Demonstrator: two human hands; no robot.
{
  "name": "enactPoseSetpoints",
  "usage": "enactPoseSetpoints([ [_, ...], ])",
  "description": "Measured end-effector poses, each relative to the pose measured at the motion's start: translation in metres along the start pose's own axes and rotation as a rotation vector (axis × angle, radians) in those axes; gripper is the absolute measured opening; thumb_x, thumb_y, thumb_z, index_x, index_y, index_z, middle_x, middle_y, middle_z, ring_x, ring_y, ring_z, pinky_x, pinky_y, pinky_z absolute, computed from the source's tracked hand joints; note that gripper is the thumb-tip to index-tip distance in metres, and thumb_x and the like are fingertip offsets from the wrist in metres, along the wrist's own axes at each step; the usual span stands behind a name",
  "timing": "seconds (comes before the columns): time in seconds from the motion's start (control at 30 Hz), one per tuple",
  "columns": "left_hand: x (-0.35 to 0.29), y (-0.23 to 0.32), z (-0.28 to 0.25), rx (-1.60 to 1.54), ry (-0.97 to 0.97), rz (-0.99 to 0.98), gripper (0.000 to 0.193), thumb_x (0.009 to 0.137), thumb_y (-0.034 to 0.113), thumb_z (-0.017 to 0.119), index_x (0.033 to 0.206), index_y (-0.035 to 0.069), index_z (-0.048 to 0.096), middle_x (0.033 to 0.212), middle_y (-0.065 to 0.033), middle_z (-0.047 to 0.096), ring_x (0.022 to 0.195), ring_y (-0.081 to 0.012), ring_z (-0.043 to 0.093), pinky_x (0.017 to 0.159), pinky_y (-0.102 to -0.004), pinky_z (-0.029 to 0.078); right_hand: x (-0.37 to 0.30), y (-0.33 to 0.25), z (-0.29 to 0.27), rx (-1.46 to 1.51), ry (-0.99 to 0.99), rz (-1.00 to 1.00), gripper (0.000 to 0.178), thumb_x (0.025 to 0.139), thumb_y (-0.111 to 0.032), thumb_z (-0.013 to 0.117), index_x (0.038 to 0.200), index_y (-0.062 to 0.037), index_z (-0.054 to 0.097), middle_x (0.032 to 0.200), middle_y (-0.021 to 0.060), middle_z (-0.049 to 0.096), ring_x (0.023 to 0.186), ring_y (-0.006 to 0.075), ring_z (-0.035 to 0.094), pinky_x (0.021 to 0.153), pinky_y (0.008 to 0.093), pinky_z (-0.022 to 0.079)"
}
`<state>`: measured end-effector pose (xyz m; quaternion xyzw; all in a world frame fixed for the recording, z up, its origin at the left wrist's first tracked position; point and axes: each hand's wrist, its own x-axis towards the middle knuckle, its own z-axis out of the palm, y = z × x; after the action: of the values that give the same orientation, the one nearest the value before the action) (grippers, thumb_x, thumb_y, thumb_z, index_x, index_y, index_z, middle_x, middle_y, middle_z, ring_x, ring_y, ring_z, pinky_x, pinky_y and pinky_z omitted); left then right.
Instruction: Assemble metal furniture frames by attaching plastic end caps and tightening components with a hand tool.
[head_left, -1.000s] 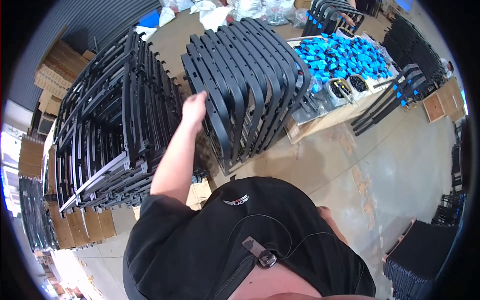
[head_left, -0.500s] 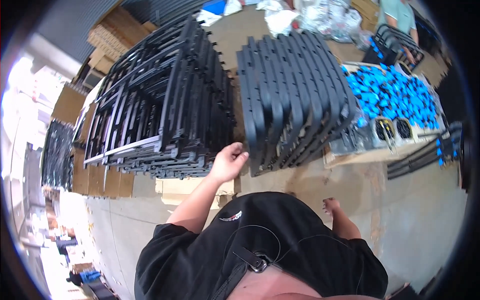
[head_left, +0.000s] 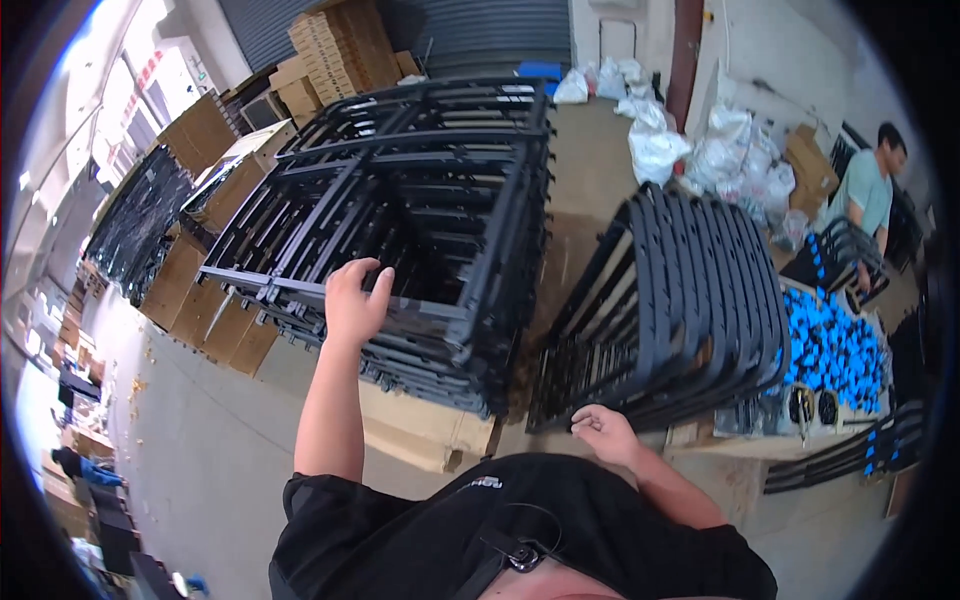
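My left hand [head_left: 355,305] is raised at the near rail of a tall stack of flat black frames [head_left: 330,215]. Its fingers are spread, thumb apart, and nothing is in them; whether it touches the rail I cannot tell. Lower and to the right, my right hand [head_left: 606,434] hangs empty with loosely bent fingers held apart. It is nearest to a row of black frames with rounded corners [head_left: 690,290], which stand on edge close together and lean.
The flat stack rests on a cardboard-covered base [head_left: 425,430]. At right, a table [head_left: 735,447] bears many blue-and-black pieces [head_left: 830,350]. A co-worker [head_left: 868,195] stands beyond, by more black frames. White sacks [head_left: 655,145] and cardboard boxes [head_left: 345,50] are at the back.
My view has turned left and lifted. My left hand has moved from between the two groups of frames to the flat stack's near rail. My right hand has come up and forward.
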<state>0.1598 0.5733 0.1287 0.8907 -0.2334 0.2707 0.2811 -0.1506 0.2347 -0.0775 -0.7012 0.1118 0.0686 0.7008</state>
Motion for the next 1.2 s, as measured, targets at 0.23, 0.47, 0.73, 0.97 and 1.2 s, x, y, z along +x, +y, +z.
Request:
enactPoseSetpoints([
  [0.23,0.024,-0.074,0.020,0.220,-0.323,-0.010,0.055,0.094,0.053,0.056,0.073,0.006,0.074,0.072,-0.0160,0.071,0.075,-0.0363,0.070,0.079,-0.0468,0.052,0.085,-0.130,0.081,-0.183,0.079,-0.155,0.016,0.094,-0.010,0.069,0.108,-0.0022,0.066,0.090,-0.0010,0.066,0.082,0.0077,0.060,0.075,0.0249,0.051],
  [0.47,0.041,-0.073,0.015,0.235,-0.489,-0.046,0.056,0.094,0.056,0.054,0.076,0.007,0.074,0.077,-0.0147,0.073,0.078,-0.0349,0.071,0.081,-0.0452,0.051,0.245,-0.254,0.029,-0.515,0.329,-0.496,0.015,0.091,-0.015,0.071,0.100,-0.0031,0.068,0.085,0.0035,0.067,0.079,0.0141,0.063,0.076,0.0304,0.053],
  [0.73,0.045,-0.064,0.027,0.225,-0.485,-0.132,0.045,0.089,0.052,0.063,0.074,0.010,0.074,0.070,-0.0095,0.071,0.076,-0.0309,0.069,0.082,-0.0429,0.048,0.460,-0.333,-0.085,-1.167,0.722,-0.393,0.064,0.084,-0.039,0.072,0.134,-0.0009,0.058,0.134,0.0219,0.059,0.124,0.0390,0.058,0.104,0.0491,0.048],
  [0.97,0.058,-0.057,0.040,0.247,-0.541,-0.228,0.037,0.084,0.048,0.065,0.084,0.012,0.076,0.077,-0.0074,0.073,0.084,-0.0274,0.068,0.088,-0.0399,0.045,0.554,-0.344,-0.161,-1.063,0.501,-0.163,0.070,0.083,-0.049,0.077,0.131,0.0000,0.062,0.130,0.0241,0.065,0.120,0.0377,0.064,0.103,0.0454,0.051],
  [1.2,0.046,-0.060,0.031,0.299,-0.533,-0.249,0.028,0.082,0.041,0.068,0.085,0.014,0.074,0.080,-0.0059,0.073,0.085,-0.0267,0.067,0.088,-0.0377,0.044,0.511,-0.401,-0.109,-1.117,0.318,-0.441,0.066,0.077,-0.052,0.081,0.109,0.0056,0.072,0.114,0.0272,0.071,0.110,0.0382,0.068,0.095,0.0439,0.053],
])
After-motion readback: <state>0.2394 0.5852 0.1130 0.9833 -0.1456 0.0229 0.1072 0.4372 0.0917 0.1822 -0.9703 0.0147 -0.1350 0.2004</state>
